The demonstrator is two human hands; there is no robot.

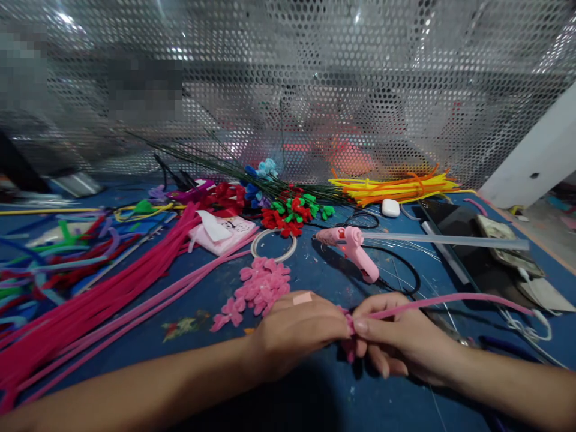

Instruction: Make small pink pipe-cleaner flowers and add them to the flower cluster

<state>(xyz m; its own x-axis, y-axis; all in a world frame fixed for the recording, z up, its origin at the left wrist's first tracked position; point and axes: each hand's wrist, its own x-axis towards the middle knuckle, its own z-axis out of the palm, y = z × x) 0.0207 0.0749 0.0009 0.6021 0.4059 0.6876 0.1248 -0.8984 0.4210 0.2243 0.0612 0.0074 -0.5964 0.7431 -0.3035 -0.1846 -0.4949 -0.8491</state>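
Between my two hands is a pink pipe cleaner (450,297), its near end bunched into small loops and its long tail running out to the right. My left hand (306,324), with a plaster on its back, pinches the looped part from the left. The fingertips of my right hand (396,336) close on the same piece from the other side. Just beyond my left hand lies a pile of pink pipe-cleaner flowers (263,282). My left fingers partly hide the looped part.
A pink glue gun (355,246) with a long glue stick lies ahead. Magenta pipe cleaners (112,300) spread across the left. Behind are red and green flowers (292,210), a tape ring (273,245) and yellow-orange pipe cleaners (396,187). A perforated metal screen (288,72) bounds the table.
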